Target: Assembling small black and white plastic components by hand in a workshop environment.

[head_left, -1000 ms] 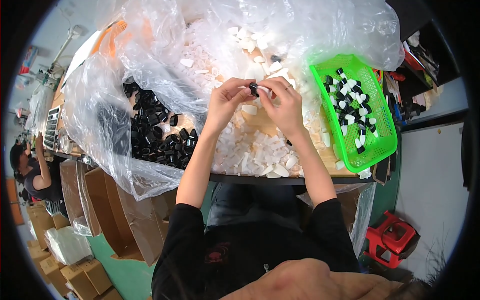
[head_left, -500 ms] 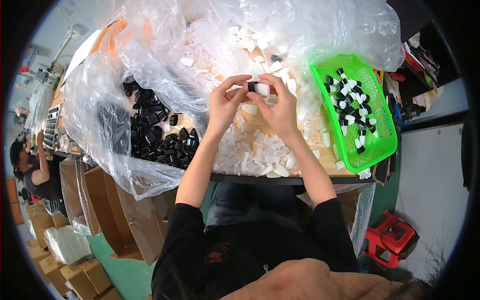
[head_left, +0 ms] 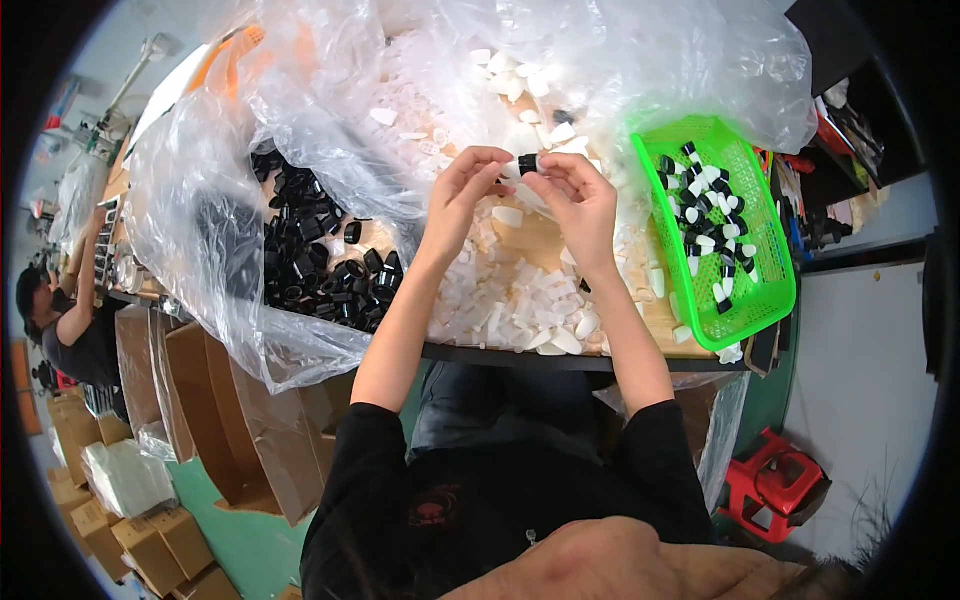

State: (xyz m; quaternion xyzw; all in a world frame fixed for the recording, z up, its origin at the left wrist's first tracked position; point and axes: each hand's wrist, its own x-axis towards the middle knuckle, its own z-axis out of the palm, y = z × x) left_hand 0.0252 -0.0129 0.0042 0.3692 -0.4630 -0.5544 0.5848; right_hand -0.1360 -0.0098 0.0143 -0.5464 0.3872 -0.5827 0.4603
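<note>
Over the middle of the table, my two hands hold one small black-and-white plastic piece (head_left: 527,164) between them. Its white tapered end points to the left and its black collar to the right. My left hand (head_left: 463,195) pinches the white end, while the fingers of my right hand (head_left: 580,200) close on the black collar. Loose white tapered caps (head_left: 507,215) lie on the table just below my hands. To the right, a green plastic basket (head_left: 712,338) contains several joined black-and-white pieces (head_left: 705,205).
Black ring-like parts (head_left: 310,250) are heaped left of my forearm on clear plastic sheeting (head_left: 215,250). Small translucent pieces (head_left: 500,300) cover the near table. Cardboard boxes (head_left: 235,400) stand below left, a red stool (head_left: 775,485) at right. Another person (head_left: 75,320) works far left.
The held piece has turned around: its black collar was on the left and now faces right. Both hands have shifted their grip. The other person has moved their arms.
</note>
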